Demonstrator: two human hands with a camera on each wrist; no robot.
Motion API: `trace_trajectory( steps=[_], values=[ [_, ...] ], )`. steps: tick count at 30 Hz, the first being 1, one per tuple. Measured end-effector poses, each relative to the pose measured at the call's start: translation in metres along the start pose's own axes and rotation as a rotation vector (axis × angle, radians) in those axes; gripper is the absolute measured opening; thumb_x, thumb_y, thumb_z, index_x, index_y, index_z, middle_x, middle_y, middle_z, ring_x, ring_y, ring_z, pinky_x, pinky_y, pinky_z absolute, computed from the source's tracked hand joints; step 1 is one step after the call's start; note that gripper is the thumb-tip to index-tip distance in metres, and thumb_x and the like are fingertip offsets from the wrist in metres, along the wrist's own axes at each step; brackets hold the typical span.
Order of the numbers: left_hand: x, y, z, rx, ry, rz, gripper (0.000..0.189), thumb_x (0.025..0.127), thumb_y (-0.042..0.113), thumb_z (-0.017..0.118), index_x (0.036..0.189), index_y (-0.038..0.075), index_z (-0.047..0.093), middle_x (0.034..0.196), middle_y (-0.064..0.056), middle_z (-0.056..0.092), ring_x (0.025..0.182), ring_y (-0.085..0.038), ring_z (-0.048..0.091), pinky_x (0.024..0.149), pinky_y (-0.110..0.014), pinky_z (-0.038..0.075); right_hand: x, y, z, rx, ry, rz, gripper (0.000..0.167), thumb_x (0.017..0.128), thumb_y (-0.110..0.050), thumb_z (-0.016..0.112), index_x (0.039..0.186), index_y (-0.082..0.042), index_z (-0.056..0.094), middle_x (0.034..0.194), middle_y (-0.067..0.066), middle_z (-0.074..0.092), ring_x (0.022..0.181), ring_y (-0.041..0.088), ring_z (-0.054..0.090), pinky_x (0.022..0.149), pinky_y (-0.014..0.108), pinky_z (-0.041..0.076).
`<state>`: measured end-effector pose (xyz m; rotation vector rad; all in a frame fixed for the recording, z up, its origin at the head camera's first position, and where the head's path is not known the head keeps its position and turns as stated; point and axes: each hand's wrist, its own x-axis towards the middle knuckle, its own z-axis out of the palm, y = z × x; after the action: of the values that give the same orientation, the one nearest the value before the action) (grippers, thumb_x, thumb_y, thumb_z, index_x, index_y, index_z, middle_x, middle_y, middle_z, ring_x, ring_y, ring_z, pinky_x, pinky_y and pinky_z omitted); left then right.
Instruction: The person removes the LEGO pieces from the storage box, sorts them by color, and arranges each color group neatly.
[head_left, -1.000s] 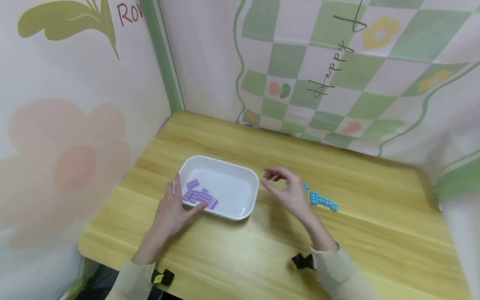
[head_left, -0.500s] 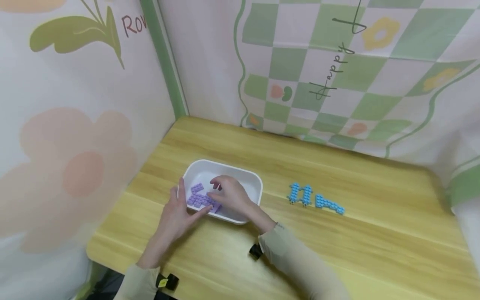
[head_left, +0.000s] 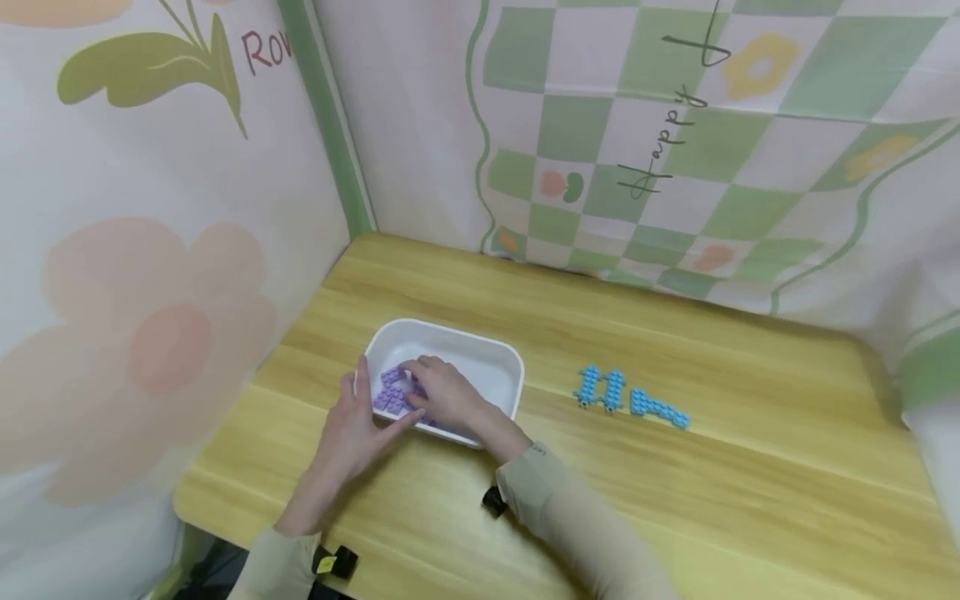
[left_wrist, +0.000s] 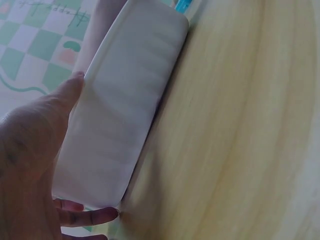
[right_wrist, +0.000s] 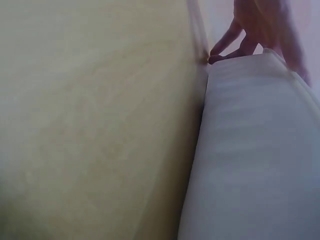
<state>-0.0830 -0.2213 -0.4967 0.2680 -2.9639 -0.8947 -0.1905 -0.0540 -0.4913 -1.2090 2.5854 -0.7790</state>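
A white rectangular tray [head_left: 487, 367] sits on the table with purple toy building bricks [head_left: 391, 397] gathered at its left end. My left hand [head_left: 351, 433] holds the tray's near left corner, thumb along the near rim and fingers at the short side. The left wrist view shows that thumb on the rim and fingertips low against the end wall [left_wrist: 115, 110]. Inside the tray, my right hand [head_left: 446, 398] reaches over the bricks, thumb and index finger bent and apart, with purple bricks between and beneath them. Part of the bricks is hidden under this hand.
To the tray's right lie two blue brick pieces with small side pegs [head_left: 588, 387] and a stepped row of blue bricks [head_left: 658, 407]. The wooden table [head_left: 720, 500] meets a patterned curtain [head_left: 592, 125] at the back and a printed panel [head_left: 165, 333] on the left.
My right hand has come from beside the blue pieces into the tray, then farther left and down onto the purple bricks. The left hand keeps its hold on the tray.
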Motion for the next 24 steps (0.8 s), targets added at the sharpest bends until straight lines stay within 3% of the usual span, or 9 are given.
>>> trace_trajectory(
  steps=[4,9,16,20,24],
  values=[
    [-0.001,-0.001,-0.002,0.001,0.005,-0.001,0.132,0.092,0.073,0.076,0.175,-0.001,0.005,0.162,-0.037,0.036,0.109,-0.046,0.068,0.09,-0.056,0.065,0.009,0.006,0.008,0.037,0.012,0.029,0.052,0.102,-0.029,0.078,0.145,-0.001,0.066,0.115,0.01,0.073,0.105,0.025,0.068,0.1,0.042,0.061],
    [-0.002,0.0,-0.001,-0.009,0.002,0.019,0.132,0.092,0.073,0.076,0.175,-0.001,0.005,0.16,-0.036,0.038,0.108,-0.044,0.068,0.09,-0.055,0.065,0.025,0.016,0.022,-0.025,0.035,0.049,0.053,0.099,-0.035,0.079,0.138,-0.001,0.071,0.113,0.01,0.071,0.096,0.021,0.065,0.087,0.035,0.06],
    [-0.001,-0.003,0.003,-0.008,-0.004,0.031,0.131,0.093,0.075,0.073,0.176,0.0,0.005,0.164,-0.038,0.035,0.115,-0.05,0.068,0.095,-0.06,0.065,0.03,-0.013,0.009,-0.096,-0.029,0.118,0.057,0.096,-0.046,0.084,0.137,-0.008,0.073,0.124,0.009,0.073,0.11,0.025,0.068,0.097,0.041,0.06],
    [0.0,-0.004,0.003,-0.006,-0.001,0.042,0.131,0.093,0.074,0.074,0.175,-0.001,0.005,0.164,-0.039,0.034,0.116,-0.052,0.068,0.096,-0.06,0.065,0.033,-0.016,0.011,-0.116,0.005,0.153,0.052,0.095,-0.049,0.084,0.129,-0.011,0.076,0.119,0.007,0.074,0.109,0.024,0.068,0.099,0.04,0.059],
    [0.001,-0.006,0.003,-0.011,0.01,0.047,0.132,0.092,0.072,0.076,0.175,-0.002,0.006,0.163,-0.038,0.035,0.117,-0.052,0.068,0.097,-0.06,0.065,0.035,-0.015,0.014,-0.106,0.04,0.151,0.038,0.097,-0.042,0.083,0.119,-0.01,0.078,0.113,0.007,0.075,0.105,0.024,0.069,0.097,0.04,0.06]
  ],
)
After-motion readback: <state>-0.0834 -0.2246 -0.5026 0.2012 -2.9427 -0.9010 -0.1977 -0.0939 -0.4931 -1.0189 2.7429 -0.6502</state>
